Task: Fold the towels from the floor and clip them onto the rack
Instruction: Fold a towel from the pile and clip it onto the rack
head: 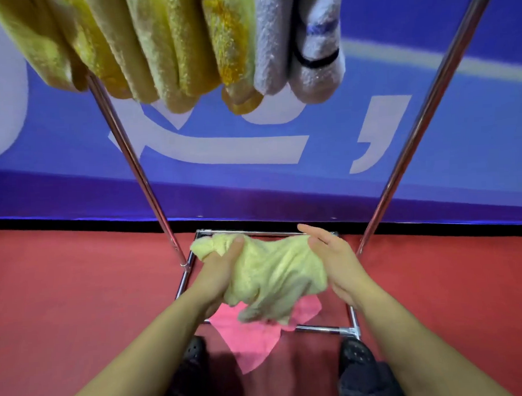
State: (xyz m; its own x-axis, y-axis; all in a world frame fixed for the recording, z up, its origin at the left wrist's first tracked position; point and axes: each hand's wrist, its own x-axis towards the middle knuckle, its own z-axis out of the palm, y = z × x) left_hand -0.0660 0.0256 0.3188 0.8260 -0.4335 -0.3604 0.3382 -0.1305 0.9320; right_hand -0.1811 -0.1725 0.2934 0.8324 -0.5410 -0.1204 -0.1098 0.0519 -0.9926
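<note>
Terrycloth, pale yellow and crumpled, fills my view: the yellow towel [272, 275] hangs bunched between both hands above the rack base [325, 329]. My left hand [218, 271] grasps its left side, thumb curled over a knot of fabric. My right hand [331, 254] lies flat against its right edge, fingers straight. A smooth pink towel [254, 339] lies on the red floor [78, 280], partly hidden beneath. Folded towels [172, 52] hang overhead, tops cut off.
</note>
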